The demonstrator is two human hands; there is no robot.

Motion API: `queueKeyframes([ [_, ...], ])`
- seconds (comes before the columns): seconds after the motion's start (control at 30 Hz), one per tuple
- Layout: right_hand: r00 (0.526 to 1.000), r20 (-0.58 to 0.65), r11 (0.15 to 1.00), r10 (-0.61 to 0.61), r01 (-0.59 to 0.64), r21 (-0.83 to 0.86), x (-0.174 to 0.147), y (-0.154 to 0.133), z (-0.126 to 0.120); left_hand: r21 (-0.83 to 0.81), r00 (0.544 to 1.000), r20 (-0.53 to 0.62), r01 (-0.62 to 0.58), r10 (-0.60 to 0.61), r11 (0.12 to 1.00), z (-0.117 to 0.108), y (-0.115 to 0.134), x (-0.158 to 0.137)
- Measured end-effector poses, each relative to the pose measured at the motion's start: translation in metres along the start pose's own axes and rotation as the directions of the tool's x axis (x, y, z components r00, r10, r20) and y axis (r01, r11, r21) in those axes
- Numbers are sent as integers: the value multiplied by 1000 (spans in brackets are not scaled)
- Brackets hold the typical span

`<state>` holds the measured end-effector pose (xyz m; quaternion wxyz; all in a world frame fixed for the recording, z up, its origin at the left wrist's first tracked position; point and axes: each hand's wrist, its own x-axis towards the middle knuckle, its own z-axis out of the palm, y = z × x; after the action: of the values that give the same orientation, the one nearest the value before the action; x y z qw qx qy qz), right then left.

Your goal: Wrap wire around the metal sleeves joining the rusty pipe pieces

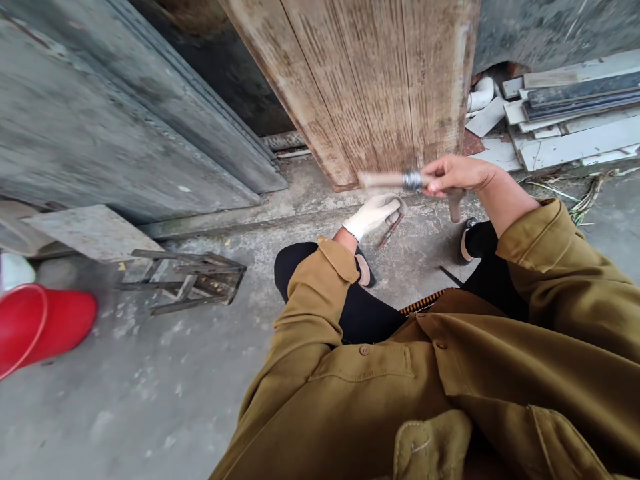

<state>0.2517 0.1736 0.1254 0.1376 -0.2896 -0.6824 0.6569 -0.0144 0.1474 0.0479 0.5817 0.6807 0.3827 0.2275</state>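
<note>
My left hand (pixel 375 215) wears a white glove with greyish fingertips and is low over the concrete ground, its fingers curled closed. A thin rust-coloured rod (pixel 390 233) slants down from those fingers; its upper end is hidden. Bare and closed, my right hand (pixel 453 175) grips a tan wooden stick (pixel 383 179) level above the gloved hand. Silvery wire (pixel 413 180) is wound round the stick beside my fingers. The stick's left end is smeared by motion. A brownish stub (pixel 455 205) hangs below the right hand; whether it belongs to the stick I cannot tell.
A weathered plank panel (pixel 370 87) leans ahead, its foot on a low concrete ledge (pixel 210 223). Grey boards (pixel 115 113) stand on the left. Below them are a small wooden stool (pixel 193 283) on its side and a red bucket (pixel 65 323). Stacked board scraps (pixel 585 143) lie right.
</note>
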Motion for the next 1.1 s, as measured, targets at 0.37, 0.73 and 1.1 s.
queueKeyframes([
  [0.37,759,-332,451,561,-616,-646,16,27,-9,9,994,106,18,-19,1000,5,22,-10],
  [0.73,846,269,832,461,-305,-464,11,5,4,-96,939,-339,22,-53,995,-23,-11,2],
  [1.1,830,-555,897,55,-285,-337,15,13,-4,-73,986,165,51,-39,996,16,12,-5],
])
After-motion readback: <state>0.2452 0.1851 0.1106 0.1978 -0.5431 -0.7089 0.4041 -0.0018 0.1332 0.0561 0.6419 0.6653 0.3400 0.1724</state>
